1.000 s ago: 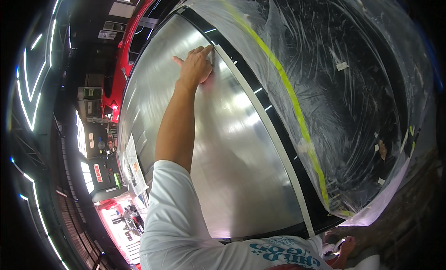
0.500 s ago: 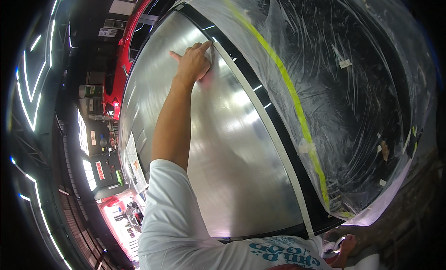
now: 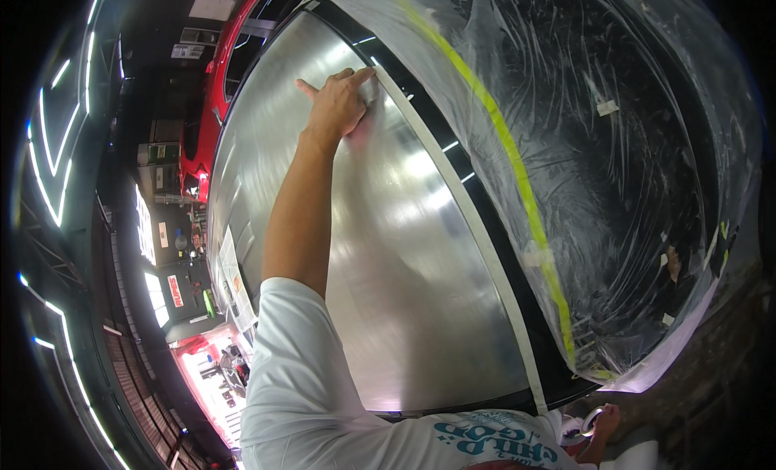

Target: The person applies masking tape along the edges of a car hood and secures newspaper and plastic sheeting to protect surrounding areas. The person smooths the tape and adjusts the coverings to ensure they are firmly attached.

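Note:
Ahead of me curves a dull silver, brushed-looking car panel (image 3: 420,308). My left hand (image 3: 338,105) rests on its far part with thumb and index finger stretched out; the other fingers show less clearly. The index fingertip touches the far end of a pale strip of masking tape (image 3: 511,308). That strip runs down the right side of the silver, alongside a glossy black border (image 3: 469,177). At the lower right, beside my body, my right hand (image 3: 609,421) grips a roll of tape (image 3: 592,422). My shirt hides the panel's near edge and any link between strip and roll.
Right of the black border, clear plastic sheeting (image 3: 566,171) covers a dark surface. Yellow-green tape (image 3: 517,175) runs along the sheeting. A red car (image 3: 212,122) stands beyond the panel on the left. Printed paper (image 3: 234,276) lies at the panel's left edge.
My left index fingertip has shifted very slightly, and the view has moved a little. My right hand stays low at the right with the roll.

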Tool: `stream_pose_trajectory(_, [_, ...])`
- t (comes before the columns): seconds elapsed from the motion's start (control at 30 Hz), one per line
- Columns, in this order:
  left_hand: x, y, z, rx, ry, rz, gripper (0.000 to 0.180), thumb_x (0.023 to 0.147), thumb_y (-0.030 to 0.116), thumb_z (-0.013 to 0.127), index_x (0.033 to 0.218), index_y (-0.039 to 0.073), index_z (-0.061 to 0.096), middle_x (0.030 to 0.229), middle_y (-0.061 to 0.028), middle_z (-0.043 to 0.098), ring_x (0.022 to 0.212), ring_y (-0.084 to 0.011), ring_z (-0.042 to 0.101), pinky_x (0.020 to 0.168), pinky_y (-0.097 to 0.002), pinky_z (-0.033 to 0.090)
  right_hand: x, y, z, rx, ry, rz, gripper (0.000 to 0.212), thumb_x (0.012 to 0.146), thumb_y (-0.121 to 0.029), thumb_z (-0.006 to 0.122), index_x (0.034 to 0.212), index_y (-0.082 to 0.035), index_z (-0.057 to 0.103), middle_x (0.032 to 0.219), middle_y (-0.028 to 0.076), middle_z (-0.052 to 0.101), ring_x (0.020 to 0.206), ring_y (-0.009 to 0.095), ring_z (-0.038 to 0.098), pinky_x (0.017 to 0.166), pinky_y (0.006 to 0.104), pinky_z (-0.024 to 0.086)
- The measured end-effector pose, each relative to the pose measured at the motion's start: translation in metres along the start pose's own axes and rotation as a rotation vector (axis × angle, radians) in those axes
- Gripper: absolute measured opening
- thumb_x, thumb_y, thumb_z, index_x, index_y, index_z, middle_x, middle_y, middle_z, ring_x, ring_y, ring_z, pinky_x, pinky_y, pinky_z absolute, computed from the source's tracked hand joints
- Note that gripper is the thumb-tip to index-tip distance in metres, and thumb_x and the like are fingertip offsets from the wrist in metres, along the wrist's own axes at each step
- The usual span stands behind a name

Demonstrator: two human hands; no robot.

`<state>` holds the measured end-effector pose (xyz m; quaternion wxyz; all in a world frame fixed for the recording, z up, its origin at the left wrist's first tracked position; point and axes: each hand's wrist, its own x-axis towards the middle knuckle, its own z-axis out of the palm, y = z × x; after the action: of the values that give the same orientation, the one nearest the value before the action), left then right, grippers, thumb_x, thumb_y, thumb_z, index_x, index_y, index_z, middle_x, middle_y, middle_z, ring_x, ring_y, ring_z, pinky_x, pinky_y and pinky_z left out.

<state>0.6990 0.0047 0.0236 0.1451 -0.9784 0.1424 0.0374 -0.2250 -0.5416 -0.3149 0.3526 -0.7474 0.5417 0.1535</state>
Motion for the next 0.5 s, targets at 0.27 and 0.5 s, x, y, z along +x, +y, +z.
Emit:
stream_pose_trajectory(0.27, [-0.001,0.005,-0.003,0.092,-0.016,0.011,0.061,0.088,0.004,0.063,0.145,0.024,0.063,0.123,-0.0016,0.068,0.129,-0.0264,0.062,0.106,-0.0960,0.010,-0.011,-0.056,-0.013,-0.065,-0.129,0.211,0.022,0.098,-0.014,0.058,0.100,0.004,0.070,0.087,0.021,0.072,0.079,0.033,0.069,0.076,0.0474,0.054])
stream_pose_trajectory(0.5, [-0.022,0.043,-0.015,0.341,-0.066,0.123,0.058,0.090,0.003,0.058,0.147,0.012,0.059,0.148,-0.0008,0.061,0.139,-0.0246,0.056,0.109,-0.0933,0.012,-0.014,-0.064,-0.012,-0.061,-0.130,0.199,0.024,0.098,-0.017,0.058,0.101,0.004,0.070,0.088,0.022,0.071,0.080,0.034,0.068,0.077,0.0470,0.054])
